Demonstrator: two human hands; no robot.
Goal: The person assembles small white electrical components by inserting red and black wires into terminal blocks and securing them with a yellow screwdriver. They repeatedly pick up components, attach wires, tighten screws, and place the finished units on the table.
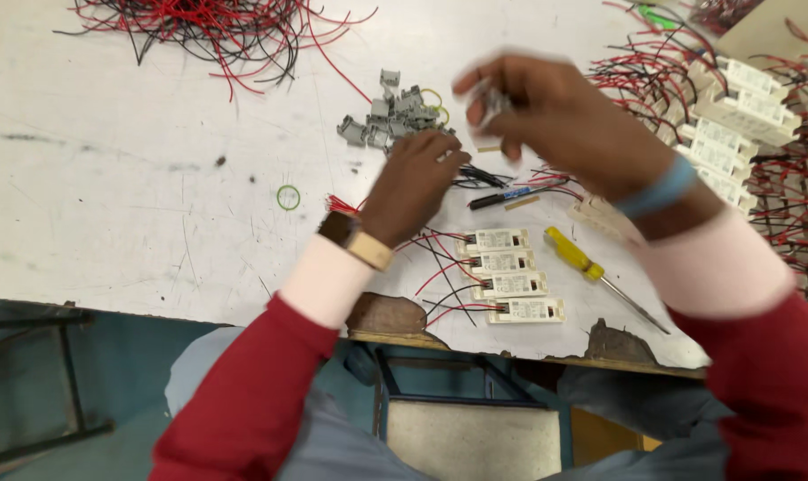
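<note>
Nearest, four white modules [511,274] and a yellow-handled screwdriver [575,256] are laid on the white counter [137,205]. Beyond, the left hand [413,183] is set down by the grey clips [388,118]; its grip cannot be told. The blurred right hand [560,120] is raised, pinching a small pale part [491,100].

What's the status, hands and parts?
Left hand reaching at grey clips, grip unclear. Right hand raised, blurred, pinching a small part. Four white modules and screwdriver lie beside.
</note>
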